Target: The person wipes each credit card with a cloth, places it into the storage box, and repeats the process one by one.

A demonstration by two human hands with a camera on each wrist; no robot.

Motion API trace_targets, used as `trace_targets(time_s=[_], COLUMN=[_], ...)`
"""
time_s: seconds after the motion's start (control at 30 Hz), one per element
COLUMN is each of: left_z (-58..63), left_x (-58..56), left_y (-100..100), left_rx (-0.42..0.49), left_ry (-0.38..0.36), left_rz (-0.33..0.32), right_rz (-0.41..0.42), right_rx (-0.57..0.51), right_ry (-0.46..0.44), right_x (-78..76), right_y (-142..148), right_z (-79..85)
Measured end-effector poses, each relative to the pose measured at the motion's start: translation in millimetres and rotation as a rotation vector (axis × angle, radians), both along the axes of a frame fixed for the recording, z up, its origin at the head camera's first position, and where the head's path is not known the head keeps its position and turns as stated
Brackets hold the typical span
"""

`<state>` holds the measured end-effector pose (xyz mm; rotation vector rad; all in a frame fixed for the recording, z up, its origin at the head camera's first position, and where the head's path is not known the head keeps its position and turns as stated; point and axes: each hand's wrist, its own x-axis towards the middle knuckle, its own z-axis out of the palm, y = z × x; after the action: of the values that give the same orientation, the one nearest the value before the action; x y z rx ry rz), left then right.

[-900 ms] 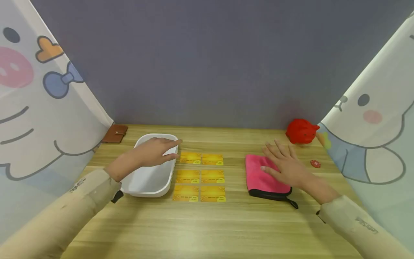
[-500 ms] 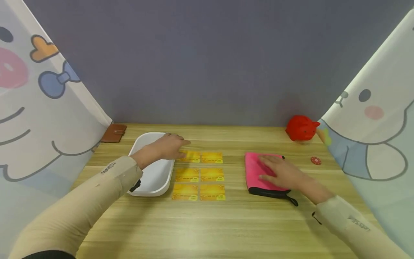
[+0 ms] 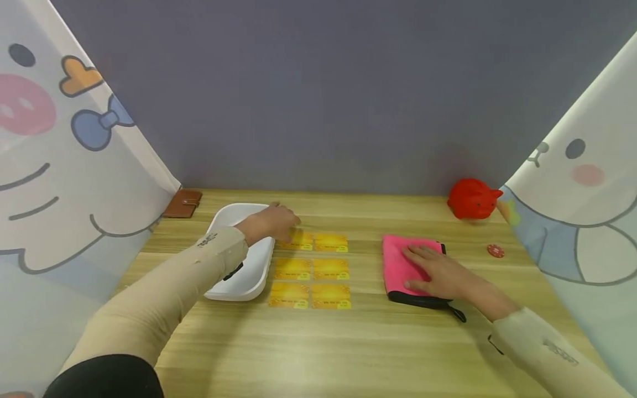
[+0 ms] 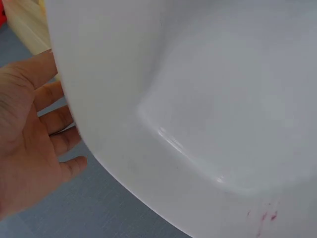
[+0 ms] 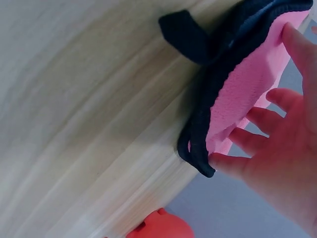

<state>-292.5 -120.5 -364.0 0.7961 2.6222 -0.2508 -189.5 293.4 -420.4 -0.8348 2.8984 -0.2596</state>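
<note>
Left hand (image 3: 273,222) looks loose, empty, by the far-left card (image 3: 303,241): likely slippery, pinch edges. Right hand (image 3: 439,274) rests relaxed on cloth (image 3: 397,268).

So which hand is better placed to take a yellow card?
The left hand, probably: it is close by the yellow cards, while the right hand is farther off, on the pink cloth.

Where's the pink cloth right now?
In the head view, the pink cloth lies right of the yellow cards, partly covered by the right hand.
</note>
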Motion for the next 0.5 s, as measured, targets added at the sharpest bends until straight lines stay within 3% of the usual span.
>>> trace_targets(time_s=[0.33, 0.5], left_z=[-9.3, -9.7], left_x=[-5.1, -6.9], left_y=[12.4, 14.5], left_rx=[-0.19, -0.24], left_ry=[0.037, 0.039], left_rz=[-0.005, -0.018], right_rz=[0.015, 0.023], right_rx=[-0.008, -0.004], right_ry=[0.003, 0.015], right_x=[2.2, -1.2], right_y=[4.9, 2.9], right_z=[-2.4, -2.6])
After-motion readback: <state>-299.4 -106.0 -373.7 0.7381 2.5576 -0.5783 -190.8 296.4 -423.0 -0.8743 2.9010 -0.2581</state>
